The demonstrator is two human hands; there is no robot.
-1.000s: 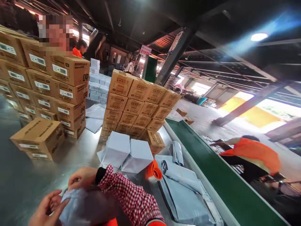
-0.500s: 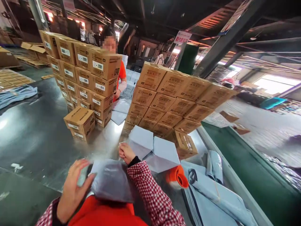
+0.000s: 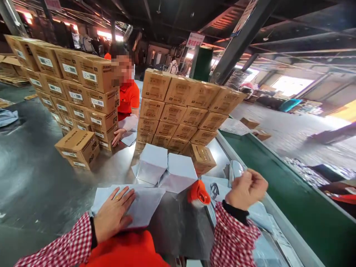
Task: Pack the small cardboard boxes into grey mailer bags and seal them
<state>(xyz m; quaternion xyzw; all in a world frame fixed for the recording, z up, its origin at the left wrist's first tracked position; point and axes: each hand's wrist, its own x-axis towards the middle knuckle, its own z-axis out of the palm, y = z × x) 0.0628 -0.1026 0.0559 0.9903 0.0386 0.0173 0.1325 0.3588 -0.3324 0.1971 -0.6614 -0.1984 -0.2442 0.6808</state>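
Mailer (image 3: 147, 207), pale grey plastic, lies on the metal table (image 3: 36, 159) right under the left hand (image 3: 111, 217), nearly touching the red clothing at the wearer's front. Left fingers are slightly spread, palm down, thumb angled out to the right; the light, slippery-looking sheet is probably pressed so it stays flat and doesn't slide. Right hand (image 3: 247, 189) is raised over the rolled bags (image 3: 236, 168), fingers curled in against the thumb; can't tell if they pinch anything small. Lifted likely to keep it off the sheet.

Long axis of mailer runs side to side, across the body, one flared corner pointing right and away past the left fingertips. Opening end: can't tell. Left fingers point away and a bit right, crossing that axis.

Beyond the left fingertips, slightly right: two white-wrapped boxes (image 3: 152, 161), side by side, then stacked cartons (image 3: 164, 111). Orange roll (image 3: 202, 194) lies on its side between both hands, nearer the right fingers, hollow end visible; within reach, probably on purpose. Green conveyor belt (image 3: 280, 196) runs past the right fingers, outer side. Co-worker's hand (image 3: 119, 137) rests well beyond the left fingers, beside the other carton stack (image 3: 83, 92).
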